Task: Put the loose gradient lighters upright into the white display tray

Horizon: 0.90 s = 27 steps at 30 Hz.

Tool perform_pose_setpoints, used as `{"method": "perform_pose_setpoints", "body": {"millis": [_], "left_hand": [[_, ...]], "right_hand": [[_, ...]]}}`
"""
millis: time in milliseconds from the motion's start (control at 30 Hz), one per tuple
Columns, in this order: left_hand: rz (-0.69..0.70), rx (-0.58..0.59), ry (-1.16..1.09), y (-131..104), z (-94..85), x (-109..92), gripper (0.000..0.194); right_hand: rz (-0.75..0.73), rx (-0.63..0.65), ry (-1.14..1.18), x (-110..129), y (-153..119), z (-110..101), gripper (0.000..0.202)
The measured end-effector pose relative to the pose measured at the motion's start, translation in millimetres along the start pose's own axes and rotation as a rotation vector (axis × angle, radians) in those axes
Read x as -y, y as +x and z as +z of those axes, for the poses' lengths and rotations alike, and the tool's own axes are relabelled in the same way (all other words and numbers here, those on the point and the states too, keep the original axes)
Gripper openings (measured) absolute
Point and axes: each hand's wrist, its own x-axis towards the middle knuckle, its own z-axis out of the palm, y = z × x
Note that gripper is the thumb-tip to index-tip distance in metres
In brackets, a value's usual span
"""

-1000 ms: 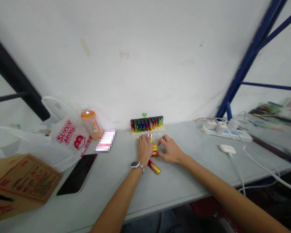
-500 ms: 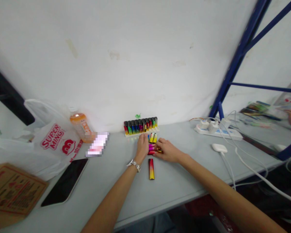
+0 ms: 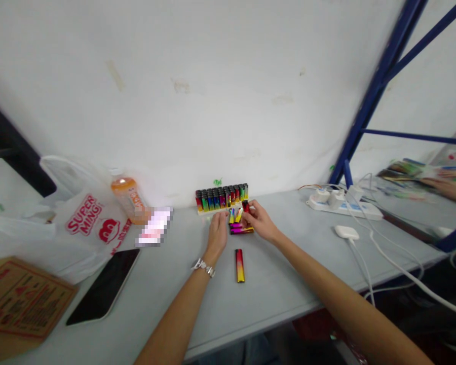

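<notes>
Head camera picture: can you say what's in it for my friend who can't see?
Two hands, left and right, handle small colourful lighters on a grey table, by a full lighter rack.

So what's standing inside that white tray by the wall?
The white tray holds a row of upright lighters in mixed colours, packed side by side. Their bases sit hidden in the tray, and the right hand covers its right end, so the count there is unclear.

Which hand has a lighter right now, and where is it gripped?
The right hand pinches a red lighter near its top, upright by the tray. The left hand only touches the small lighters beside it.
</notes>
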Motion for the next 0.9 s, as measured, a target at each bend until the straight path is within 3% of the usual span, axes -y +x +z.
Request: {"method": "perform_pose_setpoints", "body": {"millis": [167, 367, 467, 600, 767, 900], "left_hand": [[0.024, 0.025, 0.037, -2, 0.4, -3, 0.037], [0.091, 0.032, 0.130, -4, -2.7, -9, 0.037], [0.249, 0.093, 0.316, -14, -2.6, -19, 0.032], [0.503, 0.194, 0.672, -29, 8.0, -29, 0.039], [0.520, 0.088, 0.877, -21, 24.8, -34, 0.038], [0.478, -0.002, 0.824, -11, 25.2, -37, 0.031]], "right_hand": [[0.142, -0.191, 0.186, -10, 15, 23, 0.024], [0.160, -0.222, 0.210, -14, 6, 19, 0.028], [0.139, -0.248, 0.229, -11, 2, 17, 0.027], [0.015, -0.301, 0.265, -10, 1, 20, 0.026], [0.047, -0.311, 0.308, -15, 7, 16, 0.058], [0.120, -0.383, 0.304, -15, 13, 12, 0.058]]}}
